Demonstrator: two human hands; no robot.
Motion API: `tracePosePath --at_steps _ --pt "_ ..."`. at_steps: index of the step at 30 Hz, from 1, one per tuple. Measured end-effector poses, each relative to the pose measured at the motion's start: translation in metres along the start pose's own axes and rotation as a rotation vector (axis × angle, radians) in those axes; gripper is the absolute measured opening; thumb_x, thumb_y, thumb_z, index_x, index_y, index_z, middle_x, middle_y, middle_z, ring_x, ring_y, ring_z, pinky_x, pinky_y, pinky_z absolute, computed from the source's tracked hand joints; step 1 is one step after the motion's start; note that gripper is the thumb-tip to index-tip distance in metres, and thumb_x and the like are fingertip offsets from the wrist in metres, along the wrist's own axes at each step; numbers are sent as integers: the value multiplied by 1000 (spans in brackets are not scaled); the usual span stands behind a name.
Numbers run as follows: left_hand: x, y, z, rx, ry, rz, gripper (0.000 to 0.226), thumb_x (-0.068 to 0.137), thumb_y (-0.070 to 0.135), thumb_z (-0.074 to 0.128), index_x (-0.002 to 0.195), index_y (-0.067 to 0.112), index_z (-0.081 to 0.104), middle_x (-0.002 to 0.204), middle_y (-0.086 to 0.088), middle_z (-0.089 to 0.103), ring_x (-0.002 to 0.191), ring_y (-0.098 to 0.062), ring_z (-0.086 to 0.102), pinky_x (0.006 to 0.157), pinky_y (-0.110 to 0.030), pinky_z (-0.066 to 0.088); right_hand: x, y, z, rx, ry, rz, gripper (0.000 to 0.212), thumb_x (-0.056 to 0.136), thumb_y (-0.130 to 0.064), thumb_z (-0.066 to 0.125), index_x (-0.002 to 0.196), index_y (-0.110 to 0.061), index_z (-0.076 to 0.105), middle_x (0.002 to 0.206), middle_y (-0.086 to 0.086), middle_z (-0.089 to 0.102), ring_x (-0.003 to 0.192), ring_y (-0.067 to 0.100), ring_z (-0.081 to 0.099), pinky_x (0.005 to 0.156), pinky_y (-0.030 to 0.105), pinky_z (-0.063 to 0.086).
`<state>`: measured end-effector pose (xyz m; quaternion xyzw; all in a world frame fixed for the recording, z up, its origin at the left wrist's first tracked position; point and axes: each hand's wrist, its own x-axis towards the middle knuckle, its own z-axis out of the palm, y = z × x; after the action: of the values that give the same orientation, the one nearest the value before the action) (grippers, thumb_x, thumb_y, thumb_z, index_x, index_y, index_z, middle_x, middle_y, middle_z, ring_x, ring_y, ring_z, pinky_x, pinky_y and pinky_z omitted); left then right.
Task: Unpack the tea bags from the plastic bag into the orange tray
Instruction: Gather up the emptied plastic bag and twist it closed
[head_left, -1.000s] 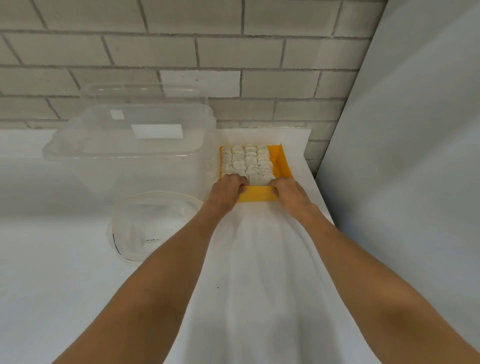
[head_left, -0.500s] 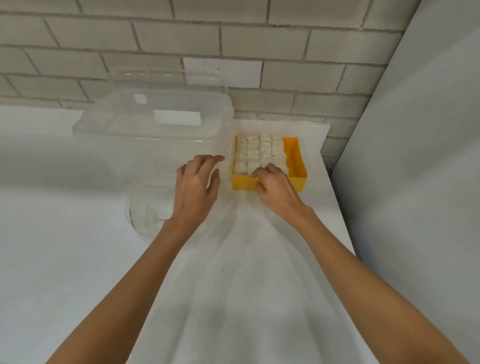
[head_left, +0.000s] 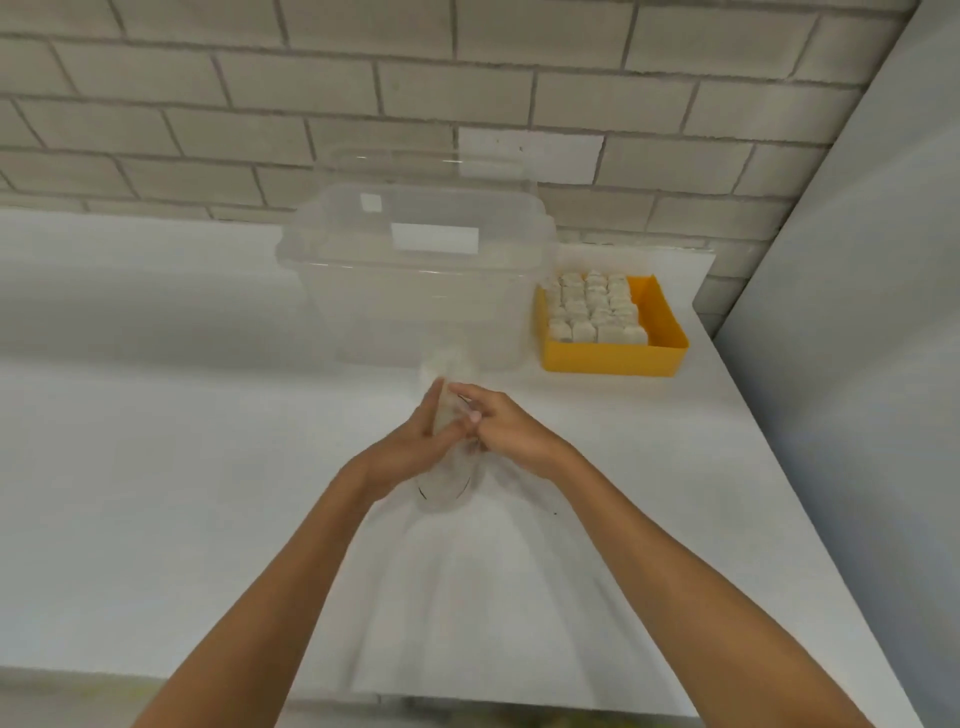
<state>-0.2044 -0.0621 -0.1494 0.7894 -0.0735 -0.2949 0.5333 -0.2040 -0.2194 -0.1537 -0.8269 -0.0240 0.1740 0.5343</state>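
Low in the frame two bare forearms converge at centre over the white surface (head_left: 156, 467). The left grip (head_left: 415, 441) clasps the bag (head_left: 445, 491) from the left, fingers laid up along it and thumb across its front. The right grip (head_left: 511, 431) pinches the same film from the right with curled fingers, and the two touch. The bag is held upright between both, its lower end showing below them, probably so it can be squeezed flat or folded. It looks see-through and emptied, though blur hides whether anything is left inside. Just beyond, at centre, stands a clear lidded box (head_left: 415, 291), likely parked out of the way. To its right, just beside it and near the surface's far right corner, sits the tray (head_left: 613, 358), placed within easy reach. The tea bags (head_left: 592, 312) stand packed upright against its left wall, which leaves a bare strip along the right. Count: two grips, one bag, one box, one tray. The tea bags stand three or four across and about five rows deep, with the exact number not legible. A brick wall (head_left: 311, 104) closes the top of the frame.
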Motion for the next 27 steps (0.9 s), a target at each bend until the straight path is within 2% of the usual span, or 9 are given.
tracePosePath --at_steps 3,6,8,10,12,16,18,22,27 --pt "-10 -11 -27 75 -144 66 106 82 36 73 149 43 -9 145 23 22 136 -1 24 101 -17 27 -9 -20 16 525 -18 85 44 94 1 46 134 -17 49 118 15 62 110 22 60 92 35 51" --pt "-16 -27 -43 85 -60 194 94 80 8 74 146 41 17 130 23 44 123 -2 44 83 -8 42 -18 -37 27 702 13 58 28 94 -5 54 122 -8 57 113 16 67 99 27 66 93 38 53" --pt "-19 -33 -50 176 59 284 72 82 -3 60 138 37 40 121 9 58 113 -14 54 78 -14 46 -23 -48 38 524 115 36 20 93 -8 55 111 -6 62 102 13 70 94 25 69 87 36 55" --pt "-25 -36 -58 284 124 355 62 79 -12 44 125 28 58 110 4 66 101 -16 59 75 -12 45 -26 -54 45 142 403 5 13 90 -14 58 99 -10 66 93 9 69 86 19 68 79 33 52" --pt "-31 -37 -70 260 133 389 63 73 -17 37 112 22 69 103 7 70 99 -13 63 78 -11 46 -30 -57 47 -155 619 -26 25 88 -29 64 112 -22 61 105 5 60 95 15 59 83 29 47" --pt "-39 -31 -84 -104 185 302 49 78 -16 46 94 21 74 96 -4 71 91 -27 67 77 -35 58 -47 -67 67 -166 401 -74 47 85 -45 66 129 -38 52 131 -7 46 123 8 45 107 32 39" --pt "-47 -22 -80 -312 189 234 42 82 -17 43 96 14 68 88 -9 68 78 -24 65 64 -30 56 -53 -73 89 -93 332 -83 46 80 -51 70 122 -37 58 122 -16 58 117 4 53 101 30 45" --pt "-70 -7 -66 -560 -16 193 36 93 -8 39 118 10 58 75 -2 68 56 -11 60 53 -20 49 -59 -71 113 -4 521 -130 31 76 -39 77 102 -33 63 100 -6 66 92 12 62 79 25 51" --pt "-88 -9 -53 -582 -309 157 57 77 27 49 134 23 51 112 2 63 98 -14 57 91 -33 37 -82 -60 104 39 690 -131 14 72 -13 70 77 -6 59 76 16 59 65 14 48 63 39 47"
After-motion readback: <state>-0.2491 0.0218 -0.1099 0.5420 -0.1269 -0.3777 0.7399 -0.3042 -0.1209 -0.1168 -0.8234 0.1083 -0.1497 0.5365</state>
